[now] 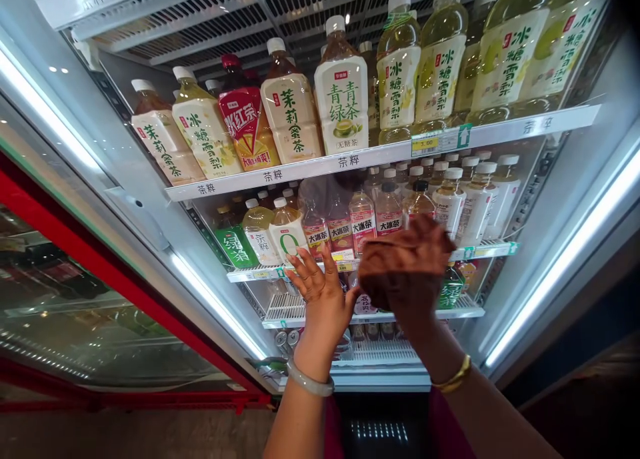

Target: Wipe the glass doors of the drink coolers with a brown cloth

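My left hand (317, 289), with a pale bangle at the wrist, is raised with its fingers spread and holds nothing. It is in front of the second shelf of drinks, nearest in view to a white-labelled bottle (289, 231); whether it touches a surface there I cannot tell. A crumpled brown cloth (400, 262) is gripped in my right hand (425, 292), which wears a gold bracelet and is slightly blurred. The cloth covers most of those fingers and hides part of the bottles behind it. Smears and light spots hint at glass before the shelves.
Large tea bottles (343, 92) line the upper shelf (300, 169) of the lit drinks cooler. Smaller bottles (390, 209) stand on the second shelf. Lower wire racks (285, 309) hold cans and bottles. To the left is a red-framed cooler (165, 299), and a light strip (565, 252) runs down the right.
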### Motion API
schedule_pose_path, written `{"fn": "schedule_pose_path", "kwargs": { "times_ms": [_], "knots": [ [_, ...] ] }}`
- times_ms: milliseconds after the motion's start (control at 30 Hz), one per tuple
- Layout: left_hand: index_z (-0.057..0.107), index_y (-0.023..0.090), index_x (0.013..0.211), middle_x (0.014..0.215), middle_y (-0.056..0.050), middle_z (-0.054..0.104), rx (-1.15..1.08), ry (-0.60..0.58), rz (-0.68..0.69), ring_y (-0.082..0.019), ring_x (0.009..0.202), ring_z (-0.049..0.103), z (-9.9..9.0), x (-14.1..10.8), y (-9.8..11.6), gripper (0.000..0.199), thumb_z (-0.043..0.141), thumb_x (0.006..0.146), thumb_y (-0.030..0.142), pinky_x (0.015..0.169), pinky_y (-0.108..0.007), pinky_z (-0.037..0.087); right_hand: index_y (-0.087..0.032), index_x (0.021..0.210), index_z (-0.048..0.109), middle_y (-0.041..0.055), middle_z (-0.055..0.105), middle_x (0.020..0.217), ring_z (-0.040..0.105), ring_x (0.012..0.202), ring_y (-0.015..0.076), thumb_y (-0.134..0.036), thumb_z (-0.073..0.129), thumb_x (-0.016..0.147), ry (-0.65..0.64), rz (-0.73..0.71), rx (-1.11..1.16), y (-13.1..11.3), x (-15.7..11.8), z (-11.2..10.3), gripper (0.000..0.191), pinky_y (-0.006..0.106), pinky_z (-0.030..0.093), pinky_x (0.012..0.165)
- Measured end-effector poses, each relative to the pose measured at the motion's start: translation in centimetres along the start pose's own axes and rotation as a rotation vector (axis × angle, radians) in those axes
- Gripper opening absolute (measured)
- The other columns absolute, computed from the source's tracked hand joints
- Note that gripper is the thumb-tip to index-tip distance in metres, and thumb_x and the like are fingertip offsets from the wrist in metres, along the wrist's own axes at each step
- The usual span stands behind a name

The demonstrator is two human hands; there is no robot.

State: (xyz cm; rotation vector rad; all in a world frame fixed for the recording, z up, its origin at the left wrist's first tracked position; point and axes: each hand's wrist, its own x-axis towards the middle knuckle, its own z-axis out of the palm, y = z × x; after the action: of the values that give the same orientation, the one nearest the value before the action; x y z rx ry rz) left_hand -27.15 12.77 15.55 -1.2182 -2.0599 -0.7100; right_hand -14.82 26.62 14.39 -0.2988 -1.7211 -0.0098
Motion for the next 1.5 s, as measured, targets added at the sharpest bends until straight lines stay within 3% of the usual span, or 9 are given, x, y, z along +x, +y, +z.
{"fn": "schedule_pose_path", "kwargs": {
  "times_ms": [167, 367, 600, 733, 833, 967, 1133, 1333, 1500],
  "knots": [
    [-0.024, 0.028, 0.162, 0.164, -0.014, -0.04, -0.007, 0.014, 0.012, -0.041, 0.15, -0.033, 0.1, -0.2, -0.3, 0.112, 0.064, 0.093, 0.023, 0.119, -0.079, -0.002, -0.023, 0.131, 0.063, 0.008, 0.071, 0.137, 0.048, 0.148, 0.0281, -0.016, 0.06, 0.096, -0.095, -0.263, 0.006, -0.3, -2.1, -0.4, 0.036, 0.056, 0.034, 0.126],
    [-0.024, 0.027, 0.162, 0.162, -0.016, -0.043, -0.013, -0.005, 0.003, -0.045, 0.148, -0.035, 0.0, -0.1, 0.0, 0.127, 0.078, 0.086, 0.032, 0.116, -0.084, -0.002, -0.021, 0.134, 0.062, 0.0154, 0.057, 0.153, 0.033, 0.156, 0.0378, -0.036, 0.056, 0.101, 0.128, 0.018, -0.017, 0.1, 0.5, -0.5, 0.037, 0.07, 0.03, 0.123],
    [-0.015, 0.035, 0.164, 0.166, -0.008, -0.036, -0.063, 0.061, 0.024, -0.038, 0.154, -0.029, 0.5, -0.5, -0.6, 0.105, 0.063, 0.095, 0.019, 0.121, -0.076, -0.005, -0.023, 0.13, 0.064, 0.0089, 0.07, 0.139, 0.048, 0.149, 0.0268, -0.017, 0.059, 0.096, -0.138, -0.245, 0.016, -1.6, -1.3, 0.1, 0.036, 0.056, 0.028, 0.128],
    [-0.02, 0.03, 0.163, 0.164, -0.014, -0.037, -0.033, 0.052, 0.038, -0.043, 0.151, -0.03, 0.6, -0.3, -0.5, 0.116, 0.071, 0.091, 0.026, 0.117, -0.082, -0.002, -0.021, 0.125, 0.067, 0.0137, 0.063, 0.147, 0.045, 0.15, 0.037, -0.026, 0.061, 0.096, 0.038, -0.053, -0.004, 0.1, 0.2, -0.7, 0.031, 0.069, 0.031, 0.122],
    [-0.021, 0.03, 0.163, 0.163, -0.015, -0.039, -0.019, 0.041, 0.023, -0.045, 0.15, -0.031, 0.6, -0.4, -0.5, 0.121, 0.075, 0.088, 0.026, 0.116, -0.083, -0.002, -0.02, 0.129, 0.066, 0.0157, 0.058, 0.152, 0.036, 0.155, 0.0387, -0.03, 0.053, 0.1, 0.129, 0.039, -0.045, -1.4, 3.1, 0.2, 0.034, 0.074, 0.023, 0.123],
    [-0.016, 0.031, 0.164, 0.166, -0.012, -0.037, -0.044, 0.009, 0.045, -0.042, 0.152, -0.028, 0.1, -0.7, -0.7, 0.112, 0.068, 0.091, 0.02, 0.121, -0.078, -0.003, -0.022, 0.13, 0.064, 0.0111, 0.066, 0.144, 0.043, 0.152, 0.0315, -0.029, 0.056, 0.1, -0.064, -0.169, 0.003, -3.7, 2.1, 1.3, 0.031, 0.064, 0.022, 0.129],
    [-0.019, 0.028, 0.164, 0.166, -0.015, -0.035, -0.045, 0.013, 0.042, -0.043, 0.153, -0.026, -0.1, -0.6, -0.5, 0.109, 0.066, 0.094, 0.027, 0.119, -0.08, 0.001, -0.021, 0.132, 0.064, 0.0123, 0.071, 0.137, 0.05, 0.147, 0.0326, -0.018, 0.069, 0.092, -0.091, -0.192, -0.008, -0.4, -3.3, -0.8, 0.041, 0.059, 0.04, 0.122],
    [-0.022, 0.027, 0.163, 0.164, -0.018, -0.038, 0.009, 0.039, 0.025, -0.045, 0.151, -0.03, 0.5, -0.3, -0.1, 0.119, 0.073, 0.091, 0.036, 0.117, -0.084, 0.003, -0.022, 0.129, 0.065, 0.0175, 0.055, 0.155, 0.038, 0.153, 0.0431, -0.031, 0.06, 0.097, 0.155, 0.024, -0.001, 0.5, 0.9, -0.9, 0.034, 0.074, 0.033, 0.12],
    [-0.018, 0.029, 0.164, 0.166, -0.015, -0.035, -0.046, -0.002, 0.037, -0.043, 0.153, -0.026, -0.2, -0.6, -0.5, 0.115, 0.07, 0.09, 0.023, 0.12, -0.079, 0.001, -0.025, 0.135, 0.062, 0.0119, 0.064, 0.146, 0.042, 0.152, 0.0353, -0.027, 0.058, 0.098, -0.053, -0.113, -0.014, -2.2, -0.5, 0.8, 0.037, 0.068, 0.031, 0.123]
  ]
}}
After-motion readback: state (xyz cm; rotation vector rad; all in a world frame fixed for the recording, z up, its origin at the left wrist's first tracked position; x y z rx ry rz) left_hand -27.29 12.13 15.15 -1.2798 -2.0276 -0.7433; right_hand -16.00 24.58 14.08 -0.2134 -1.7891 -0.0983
